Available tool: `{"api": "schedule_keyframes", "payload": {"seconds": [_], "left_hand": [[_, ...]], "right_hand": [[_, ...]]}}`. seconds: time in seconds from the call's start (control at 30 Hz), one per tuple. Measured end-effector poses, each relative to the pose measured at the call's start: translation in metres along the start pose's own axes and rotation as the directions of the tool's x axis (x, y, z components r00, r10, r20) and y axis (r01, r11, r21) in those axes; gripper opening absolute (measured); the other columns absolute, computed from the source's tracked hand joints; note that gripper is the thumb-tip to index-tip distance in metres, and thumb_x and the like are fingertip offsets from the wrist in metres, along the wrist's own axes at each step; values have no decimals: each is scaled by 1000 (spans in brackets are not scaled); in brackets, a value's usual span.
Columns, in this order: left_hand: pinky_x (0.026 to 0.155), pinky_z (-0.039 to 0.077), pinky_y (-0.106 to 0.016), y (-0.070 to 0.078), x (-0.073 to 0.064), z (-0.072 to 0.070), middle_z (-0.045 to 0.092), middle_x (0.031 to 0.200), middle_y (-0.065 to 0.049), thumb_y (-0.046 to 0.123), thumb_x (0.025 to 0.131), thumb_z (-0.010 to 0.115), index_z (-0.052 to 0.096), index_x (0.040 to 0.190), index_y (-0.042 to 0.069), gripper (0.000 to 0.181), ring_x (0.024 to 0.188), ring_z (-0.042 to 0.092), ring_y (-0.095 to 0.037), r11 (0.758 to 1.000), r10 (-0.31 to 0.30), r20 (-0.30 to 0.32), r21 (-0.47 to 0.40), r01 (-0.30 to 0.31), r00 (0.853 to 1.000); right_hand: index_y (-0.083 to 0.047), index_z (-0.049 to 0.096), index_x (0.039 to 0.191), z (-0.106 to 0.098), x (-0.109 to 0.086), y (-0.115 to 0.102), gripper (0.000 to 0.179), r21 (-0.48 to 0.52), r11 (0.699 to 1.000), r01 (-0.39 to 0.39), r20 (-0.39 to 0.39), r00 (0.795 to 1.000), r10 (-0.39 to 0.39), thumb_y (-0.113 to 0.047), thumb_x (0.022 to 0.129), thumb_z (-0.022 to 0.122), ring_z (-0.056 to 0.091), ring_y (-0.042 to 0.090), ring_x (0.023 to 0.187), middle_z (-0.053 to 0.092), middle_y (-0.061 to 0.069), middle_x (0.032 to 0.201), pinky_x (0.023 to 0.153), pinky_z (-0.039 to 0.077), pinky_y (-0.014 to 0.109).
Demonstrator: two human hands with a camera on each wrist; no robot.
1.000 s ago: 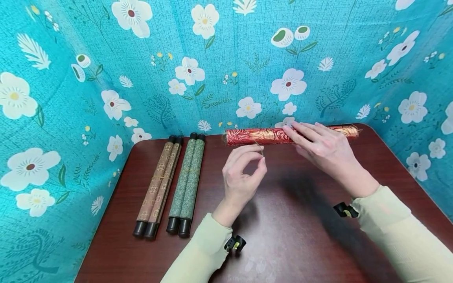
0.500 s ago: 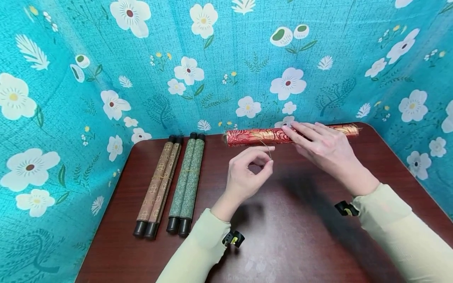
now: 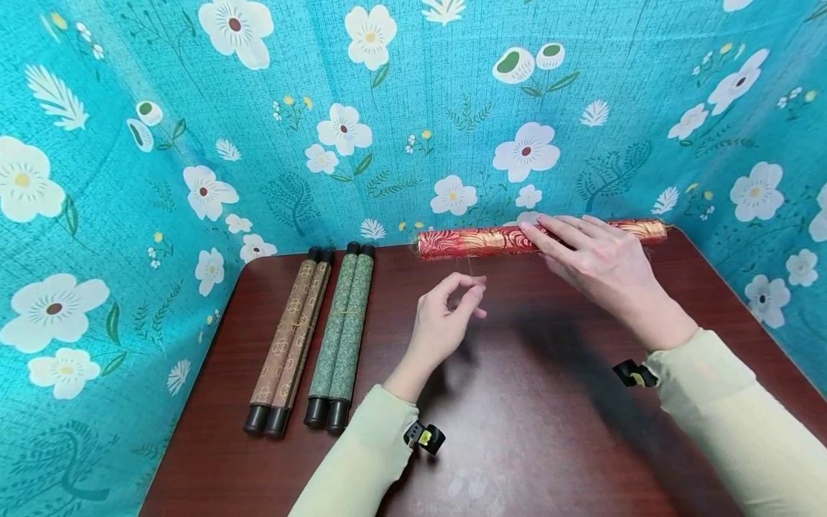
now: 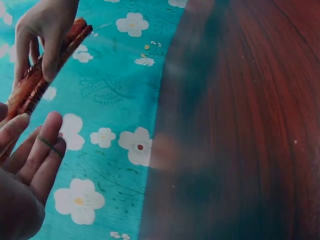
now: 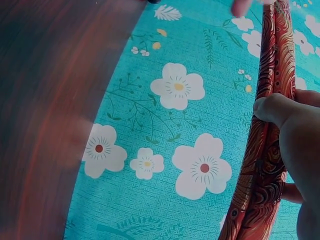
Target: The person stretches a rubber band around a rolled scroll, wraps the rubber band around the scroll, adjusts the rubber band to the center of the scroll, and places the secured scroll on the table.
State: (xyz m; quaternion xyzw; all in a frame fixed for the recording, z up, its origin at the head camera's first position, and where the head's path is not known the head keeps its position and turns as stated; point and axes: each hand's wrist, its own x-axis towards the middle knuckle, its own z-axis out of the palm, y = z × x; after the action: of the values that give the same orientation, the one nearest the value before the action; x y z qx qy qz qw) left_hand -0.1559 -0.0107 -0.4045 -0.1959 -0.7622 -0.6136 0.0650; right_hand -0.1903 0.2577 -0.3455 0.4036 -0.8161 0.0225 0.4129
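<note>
A rolled red-and-gold scroll (image 3: pixel 452 243), with two rolls lying side by side, is held slightly tilted near the table's back edge. My right hand (image 3: pixel 604 262) grips it from above, right of its middle; the right wrist view shows the thumb (image 5: pixel 272 107) on the near side and fingers beyond the roll. A thin cord (image 3: pixel 470 266) runs down from the scroll's left part to my left hand (image 3: pixel 442 316), whose thumb and curled fingers hold it. In the left wrist view the cord (image 4: pixel 50 145) crosses two fingers. Where the cord passes behind the scroll is hidden.
To the left lie a green patterned scroll (image 3: pixel 342 323) and a brown patterned scroll (image 3: pixel 291 330), each a pair of rolls with black end caps and tied round the middle. The dark red table (image 3: pixel 536 445) ends at a blue flowered curtain (image 3: pixel 400 86).
The red scroll has tilted, its right end rising, and shifted slightly right with my right hand. My left hand first moved right, then drew back a little, the cord stretched below the scroll.
</note>
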Motion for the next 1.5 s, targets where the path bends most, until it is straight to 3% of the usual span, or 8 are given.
{"api": "schedule_keyframes", "payload": {"seconds": [0.17, 0.33, 0.5, 0.67, 0.83, 1.03, 1.2, 1.5], "left_hand": [[91, 58, -34, -8, 5, 0, 77, 129, 3, 31, 113, 53, 77, 130, 15, 33, 90, 81, -18, 972, -207, 34, -103, 209, 978], [99, 60, -41, -12, 9, 1, 74, 135, -4, 36, 113, 53, 66, 147, 13, 42, 97, 81, -27, 887, -356, 88, -281, 366, 930], [97, 61, -39, -15, 11, 4, 75, 133, -9, 35, 111, 58, 61, 152, 11, 47, 96, 81, -27, 815, -459, 120, -337, 471, 880], [90, 63, -34, -16, 11, 9, 75, 131, -12, 30, 110, 63, 61, 152, 10, 47, 86, 82, -26, 801, -499, 122, -313, 510, 858], [106, 56, -38, -19, 8, 16, 77, 129, -7, 34, 104, 73, 62, 152, 15, 53, 76, 81, -24, 826, -500, 73, -259, 501, 863], [119, 42, -40, -23, 1, 18, 76, 130, 0, 50, 97, 76, 55, 158, 23, 70, 73, 80, -14, 895, -446, -34, -4, 446, 894], [113, 50, -45, -26, -6, 20, 68, 143, -6, 57, 91, 79, 47, 163, 19, 87, 94, 81, -17, 910, -359, -137, 167, 379, 923], [77, 58, -46, -22, -12, 28, 63, 151, 3, 57, 89, 83, 9, 173, 36, 114, 73, 75, 0, 888, -137, -281, 389, 243, 950]], "right_hand": [[-16, 56, 157, 1, -1, 1, 79, -2, 1000, -7, 16, 1000, 7, -7, 85, 86, 74, 47, 101, 70, 20, 138, 84, 60, 63], [-15, 55, 158, 4, -4, 1, 73, -5, 1000, -4, 22, 1000, 4, -11, 91, 83, 74, 48, 100, 70, 22, 136, 82, 60, 64], [-17, 54, 159, 6, -5, 1, 70, -13, 1000, -9, 39, 999, 10, -13, 94, 80, 75, 47, 100, 72, 21, 133, 81, 61, 62], [-18, 54, 159, 6, -6, 1, 79, -23, 999, -31, 70, 997, 33, -12, 87, 87, 75, 45, 102, 71, 20, 135, 82, 62, 60], [-18, 57, 157, 5, -7, 2, 83, -15, 999, -41, 55, 998, 42, -9, 81, 90, 75, 45, 102, 72, 20, 133, 82, 61, 60], [-17, 57, 156, 6, -11, 6, 82, -10, 999, -48, 42, 998, 48, -8, 81, 89, 75, 45, 99, 73, 20, 130, 76, 62, 60], [-16, 61, 153, 7, -15, 3, 87, 13, 997, -83, 41, 996, 82, -8, 73, 94, 76, 41, 97, 75, 19, 127, 67, 62, 57], [-15, 66, 148, 6, -17, 2, 78, 59, 987, -147, 73, 987, 143, -9, 75, 93, 77, 37, 90, 76, 17, 118, 50, 56, 53]]}}
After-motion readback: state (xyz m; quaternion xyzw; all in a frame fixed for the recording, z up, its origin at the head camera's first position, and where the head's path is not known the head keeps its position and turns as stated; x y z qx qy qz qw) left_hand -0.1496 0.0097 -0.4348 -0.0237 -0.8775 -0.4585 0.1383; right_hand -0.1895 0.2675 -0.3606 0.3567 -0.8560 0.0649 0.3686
